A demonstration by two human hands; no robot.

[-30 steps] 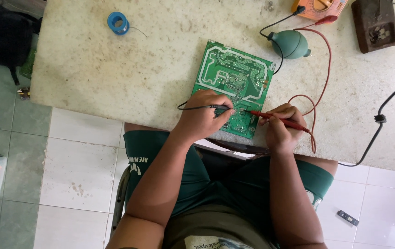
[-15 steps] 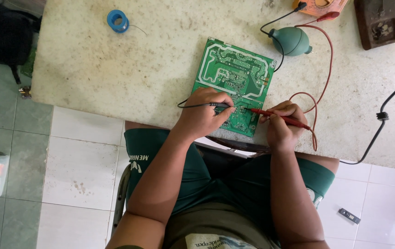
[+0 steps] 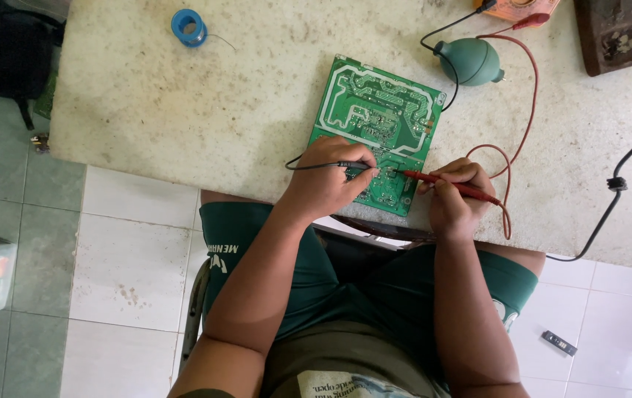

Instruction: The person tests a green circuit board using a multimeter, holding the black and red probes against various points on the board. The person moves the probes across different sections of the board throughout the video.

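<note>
- The bench (image 3: 146, 110), a pale speckled stone slab, is carrying everything; a person is sitting at its near edge
- The green circuit board (image 3: 375, 118) is lying flat on the bench, solder side up, between the two hands; it is looking stiff, thin and light, likely to slide if pushed, and fragile at its joints, so holding it by the bare edges is seeming safest
- The left hand (image 3: 327, 184) is clenching the black probe (image 3: 356, 165) like a pen, tip touching the board's near part
- The right hand (image 3: 452, 195) is pinching the red probe (image 3: 441, 183) the same way, tip resting just beside the black one
- The red lead (image 3: 530, 96) and the black lead (image 3: 445, 29) are trailing away limply toward the far edge; both probes are looking light and slim, best held by their insulated shafts
- A green rubber blower bulb (image 3: 469, 62) is sitting just beyond the board
- A blue solder spool (image 3: 188, 26) is lying well apart
</note>
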